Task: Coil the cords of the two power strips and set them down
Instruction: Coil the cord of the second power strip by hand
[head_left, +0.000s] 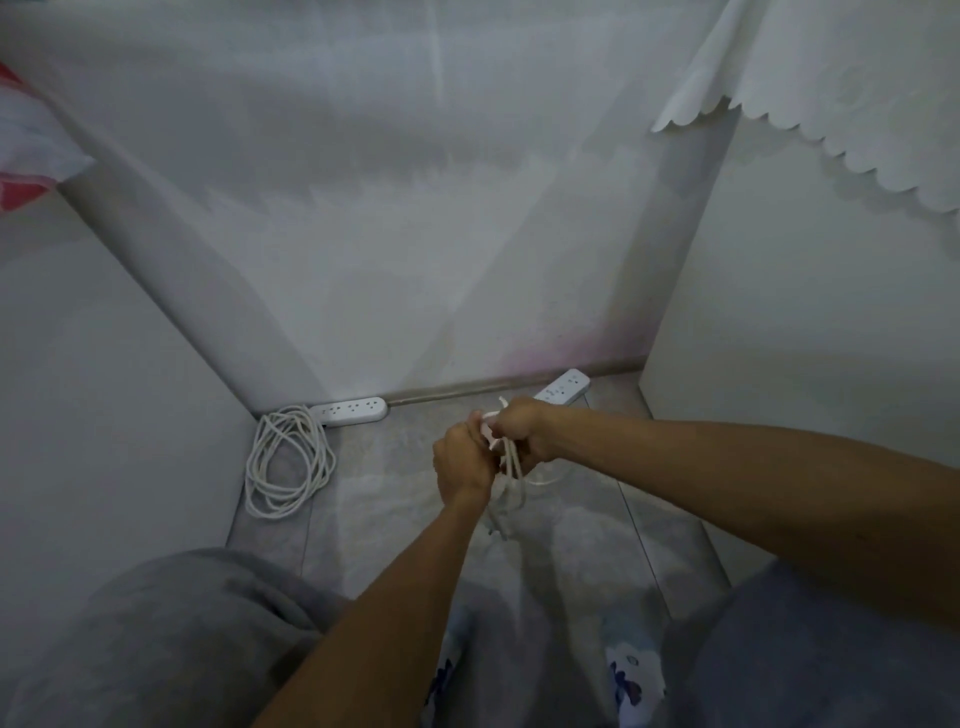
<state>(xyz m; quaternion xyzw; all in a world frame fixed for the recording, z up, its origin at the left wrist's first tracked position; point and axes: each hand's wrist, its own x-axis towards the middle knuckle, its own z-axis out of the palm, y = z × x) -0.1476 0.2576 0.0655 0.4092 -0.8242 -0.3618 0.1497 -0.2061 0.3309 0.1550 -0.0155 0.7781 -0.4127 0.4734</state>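
Observation:
A white power strip (356, 410) lies on the grey floor in the left corner against the wall, its white cord (287, 462) in a loose coil beside it. A second white power strip (563, 387) lies at the wall further right, partly hidden behind my right hand. Its white cord (511, 486) hangs in loops between my two hands above the floor. My left hand (462, 462) is closed around the bundle of loops. My right hand (522, 431) grips the cord just above it, touching the left hand.
White walls close in on the left, back and right, leaving a narrow strip of grey floor (395, 493). A white scalloped cloth (810, 93) hangs at the upper right. My grey-clad knees (171, 639) and patterned slippers (631, 675) fill the bottom.

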